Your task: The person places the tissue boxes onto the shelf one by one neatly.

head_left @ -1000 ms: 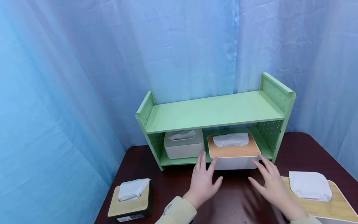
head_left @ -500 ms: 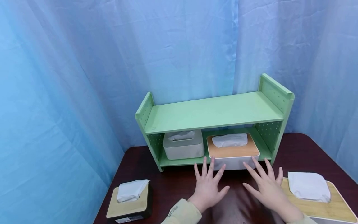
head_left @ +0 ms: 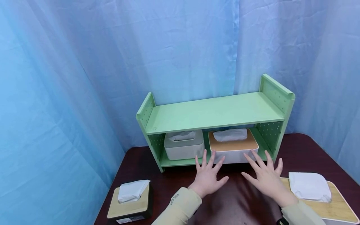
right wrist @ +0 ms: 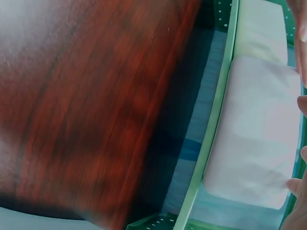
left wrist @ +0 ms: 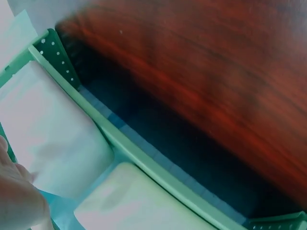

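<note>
A tissue box with an orange-brown wood-look lid and white sides sits on the lower level of the green shelf, a folded tissue in its slot. Its front lip is near the shelf edge. My left hand has spread, straight fingers, their tips at the left of that white front. At the right of the same front are the spread fingertips of my right hand. Both wrist views show the white front face with fingers beside it; firm contact is hard to judge. To its left stands a grey-white tissue box.
On the dark red wooden table, a black tissue box with a light wooden top lies at front left. A larger wood-topped tissue box lies at front right. Blue curtains hang behind the shelf.
The orange-lidded tissue box has slid farther back into the lower shelf. Both hands spread their fingers and then followed it forward. The other boxes stay in place.
</note>
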Motion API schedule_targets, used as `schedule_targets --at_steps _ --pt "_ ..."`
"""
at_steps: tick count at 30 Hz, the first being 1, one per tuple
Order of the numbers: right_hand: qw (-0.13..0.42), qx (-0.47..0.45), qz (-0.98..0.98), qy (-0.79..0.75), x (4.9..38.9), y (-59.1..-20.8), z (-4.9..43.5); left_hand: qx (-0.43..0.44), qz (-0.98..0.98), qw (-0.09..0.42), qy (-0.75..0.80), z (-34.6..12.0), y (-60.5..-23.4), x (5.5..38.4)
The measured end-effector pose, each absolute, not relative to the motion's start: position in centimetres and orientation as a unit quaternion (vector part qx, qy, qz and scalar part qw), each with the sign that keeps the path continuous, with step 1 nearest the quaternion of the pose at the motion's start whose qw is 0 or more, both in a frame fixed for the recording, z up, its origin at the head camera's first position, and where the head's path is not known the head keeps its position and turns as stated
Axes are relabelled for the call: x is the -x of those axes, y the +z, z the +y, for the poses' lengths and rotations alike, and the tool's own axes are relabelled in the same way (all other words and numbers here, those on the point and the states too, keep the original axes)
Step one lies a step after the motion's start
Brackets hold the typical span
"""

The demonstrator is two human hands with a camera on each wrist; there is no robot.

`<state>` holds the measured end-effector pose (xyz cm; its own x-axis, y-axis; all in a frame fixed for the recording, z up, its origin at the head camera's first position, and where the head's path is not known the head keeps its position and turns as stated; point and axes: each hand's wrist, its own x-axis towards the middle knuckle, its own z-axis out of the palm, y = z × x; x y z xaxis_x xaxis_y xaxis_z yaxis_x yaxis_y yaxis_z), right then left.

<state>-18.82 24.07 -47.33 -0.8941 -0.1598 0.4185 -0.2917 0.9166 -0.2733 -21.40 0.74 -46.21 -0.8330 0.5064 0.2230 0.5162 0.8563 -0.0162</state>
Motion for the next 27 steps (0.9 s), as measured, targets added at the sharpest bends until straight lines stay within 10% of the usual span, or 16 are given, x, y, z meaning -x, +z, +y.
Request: schedule_targets --at_steps 27 --pt "0.170 -0.118 -0.964 0.167 22.3 -46.9 24.8 0.226 -0.972 0.043 -0.045 2.4 -45.4 24.0"
